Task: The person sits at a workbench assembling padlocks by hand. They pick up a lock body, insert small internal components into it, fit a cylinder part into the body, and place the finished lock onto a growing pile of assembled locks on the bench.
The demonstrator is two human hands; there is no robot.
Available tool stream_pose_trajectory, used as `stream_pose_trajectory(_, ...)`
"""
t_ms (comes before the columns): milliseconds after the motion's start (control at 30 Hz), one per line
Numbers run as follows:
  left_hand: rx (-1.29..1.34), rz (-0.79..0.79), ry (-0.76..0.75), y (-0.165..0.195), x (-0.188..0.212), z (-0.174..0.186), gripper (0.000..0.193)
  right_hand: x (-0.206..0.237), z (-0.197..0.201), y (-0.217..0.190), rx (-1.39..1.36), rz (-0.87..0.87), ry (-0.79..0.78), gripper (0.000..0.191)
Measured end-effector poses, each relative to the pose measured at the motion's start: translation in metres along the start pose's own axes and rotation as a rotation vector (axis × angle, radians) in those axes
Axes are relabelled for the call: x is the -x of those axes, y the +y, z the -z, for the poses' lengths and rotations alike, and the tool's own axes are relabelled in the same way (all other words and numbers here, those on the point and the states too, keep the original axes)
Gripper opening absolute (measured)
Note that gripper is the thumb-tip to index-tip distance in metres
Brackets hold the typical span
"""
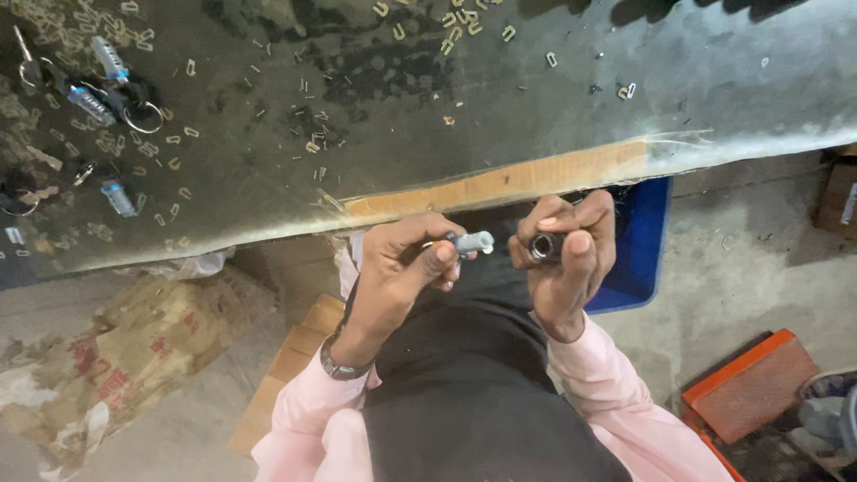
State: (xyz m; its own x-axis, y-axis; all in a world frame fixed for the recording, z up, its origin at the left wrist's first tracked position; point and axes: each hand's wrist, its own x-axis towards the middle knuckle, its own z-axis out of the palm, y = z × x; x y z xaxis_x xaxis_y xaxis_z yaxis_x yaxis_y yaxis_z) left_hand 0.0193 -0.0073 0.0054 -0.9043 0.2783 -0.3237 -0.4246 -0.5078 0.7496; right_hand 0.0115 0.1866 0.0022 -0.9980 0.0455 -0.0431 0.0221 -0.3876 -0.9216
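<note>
Head view, left hand: the left hand (pixel 406 259) is closed around a small grey cylindrical part (pixel 471 242), pinched between thumb and fingers, its pale tip pointing toward the other hand; a watch sits on the wrist.
Head view, right hand: the right hand (pixel 567 245) is curled shut on a short dark tube-like part (pixel 543 246), its open round end facing the camera; the rest of it is hidden by the fingers.
Where held: both parts sit close together, not touching, just below the bench edge (pixel 500 183), over the person's dark lap.
Bench: a worn dark sheet covers the bench, strewn with small metal clips (pixel 308 143); key rings with small cylinders (pixel 98 85) lie at far left, partly cut off and hard to make out.
Floor: a blue bin (pixel 638 259), half hidden behind the right hand; crumpled cardboard (pixel 134 348); an orange-edged box (pixel 750 384).
</note>
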Motion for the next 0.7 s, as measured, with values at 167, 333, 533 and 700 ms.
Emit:
stream_pose_trajectory(167,-0.640,-0.358,0.102,0.008,-0.002,-0.020,0.012,0.005,-0.002,0.010,0.087,-0.001,0.051,0.036)
stream_pose_trajectory(333,-1.262,-0.768,0.000,0.023,-0.003,-0.027,0.022,0.007,0.000,0.003,0.312,-0.025,0.123,0.031)
stream_pose_trajectory(533,-1.472,-0.888,-0.167,0.018,-0.012,-0.015,0.022,0.004,0.005,-0.007,0.797,-0.150,-0.015,0.026)
stream_pose_trajectory(700,-1.423,-1.053,-0.248,-0.006,-0.020,0.001,0.024,0.002,0.001,0.002,0.721,-0.277,-0.053,0.028)
